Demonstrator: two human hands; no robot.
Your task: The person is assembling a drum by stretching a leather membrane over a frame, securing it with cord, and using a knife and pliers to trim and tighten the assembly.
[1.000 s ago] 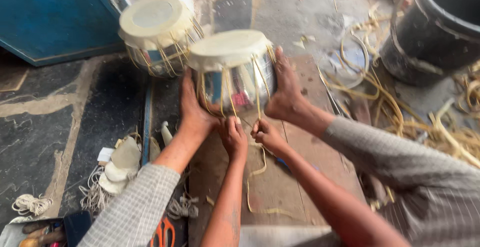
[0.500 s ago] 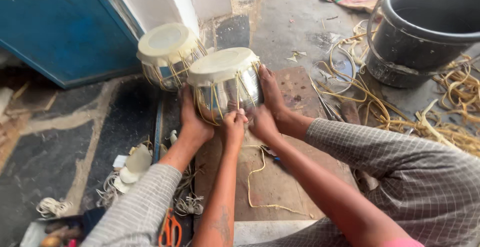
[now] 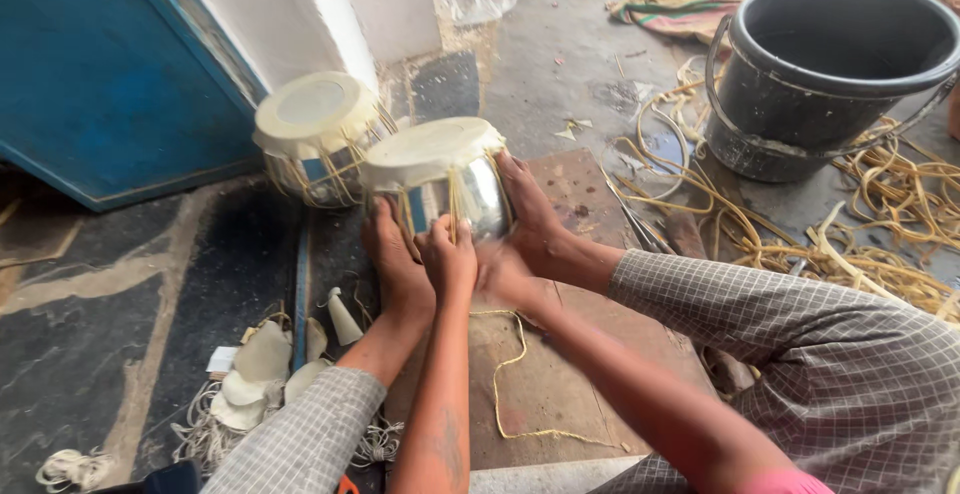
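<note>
A small metal drum (image 3: 440, 169) with a cream skin head and pale lacing is held tilted above a wooden board (image 3: 560, 374). My left hand (image 3: 400, 264), in a checked sleeve, grips its lower left side. The drum's right side is clasped by my right hand (image 3: 530, 214), also in a checked sleeve. Between my arms, another person's two bare-armed hands (image 3: 450, 254) press on the lacing at the near side of the shell. A second laced drum (image 3: 315, 129) stands just behind, to the left.
A black bucket (image 3: 830, 74) stands at the far right beside a heap of pale straps (image 3: 900, 204). A blue door (image 3: 100, 74) and a white wall close the left. Hide scraps and cord (image 3: 260, 374) lie on the floor at the lower left. A loose cord (image 3: 510, 384) crosses the board.
All hands stay on the drum, which has tilted a little. The view has swung so the bucket and straps show more fully.
</note>
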